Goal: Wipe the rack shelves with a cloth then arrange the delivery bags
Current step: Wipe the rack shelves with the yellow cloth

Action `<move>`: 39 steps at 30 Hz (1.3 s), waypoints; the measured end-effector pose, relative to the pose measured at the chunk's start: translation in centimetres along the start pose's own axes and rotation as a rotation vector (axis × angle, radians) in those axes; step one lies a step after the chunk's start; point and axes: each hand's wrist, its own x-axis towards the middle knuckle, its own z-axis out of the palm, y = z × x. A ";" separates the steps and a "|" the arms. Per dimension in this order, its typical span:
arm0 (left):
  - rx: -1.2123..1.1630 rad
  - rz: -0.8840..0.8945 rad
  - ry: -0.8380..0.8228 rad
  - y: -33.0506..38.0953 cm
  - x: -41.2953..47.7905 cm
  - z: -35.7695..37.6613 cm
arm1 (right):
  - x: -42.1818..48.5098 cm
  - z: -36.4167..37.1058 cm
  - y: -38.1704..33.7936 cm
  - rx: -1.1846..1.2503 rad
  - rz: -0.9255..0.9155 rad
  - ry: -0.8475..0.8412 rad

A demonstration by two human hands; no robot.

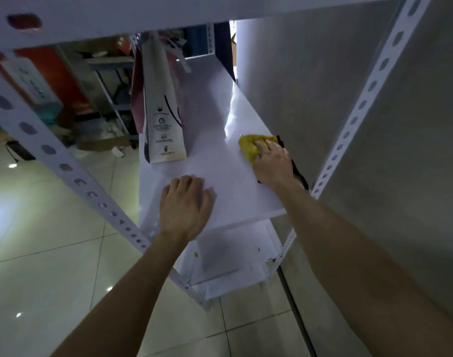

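White metal rack shelf fills the view: right hand, fingers pressed together on the crumpled yellow cloth, scrubs its wall-side edge. Left hand lies flat, fingers spread, likely bracing. Tall white paper delivery bag stands behind, clear of the wiping.

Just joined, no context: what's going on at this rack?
A person is wiping a white rack shelf. The right hand presses a yellow cloth onto the shelf near the wall side. The left hand rests flat, empty, near the shelf's front edge. One paper delivery bag stands upright further back on the same shelf, with a reddish bag behind it. Bag arranging doesn't look started.
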 end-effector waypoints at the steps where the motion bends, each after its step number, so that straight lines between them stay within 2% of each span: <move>1: -0.009 -0.003 0.017 -0.1 -0.1 0.1 | 2.0 0.1 -0.3 -0.001 -0.007 -0.019; 6: -0.013 -0.013 0.035 0.5 -0.1 0.0 | 10.3 1.7 -3.7 -0.005 -0.183 -0.120; 10: -0.007 -0.022 0.022 0.3 0.0 -0.2 | 10.6 2.8 -4.9 -0.036 -0.255 -0.098; 14: 0.009 -0.026 0.005 0.2 0.1 -0.1 | 4.9 1.8 -4.2 -0.021 -0.303 -0.100; 20: 0.053 -0.058 -0.044 0.5 0.1 0.0 | -8.8 -0.6 -1.3 0.070 -0.422 -0.031; 23: 0.050 -0.057 -0.069 0.5 0.1 -0.3 | -10.6 -1.4 0.4 0.068 -0.369 -0.032; 27: 0.023 -0.054 -0.079 0.5 -0.2 -0.5 | -7.0 -1.2 0.4 -0.002 -0.162 0.018; 31: 0.002 -0.050 -0.073 0.4 -0.2 -0.4 | 1.2 -0.1 0.0 -0.010 -0.007 0.026; 36: 0.007 -0.053 -0.050 0.1 0.0 0.0 | 10.9 1.7 -3.2 -0.047 -0.078 -0.096; 39: 0.006 -0.052 -0.043 0.0 0.2 0.0 | 11.6 2.4 -5.0 -0.091 -0.155 -0.092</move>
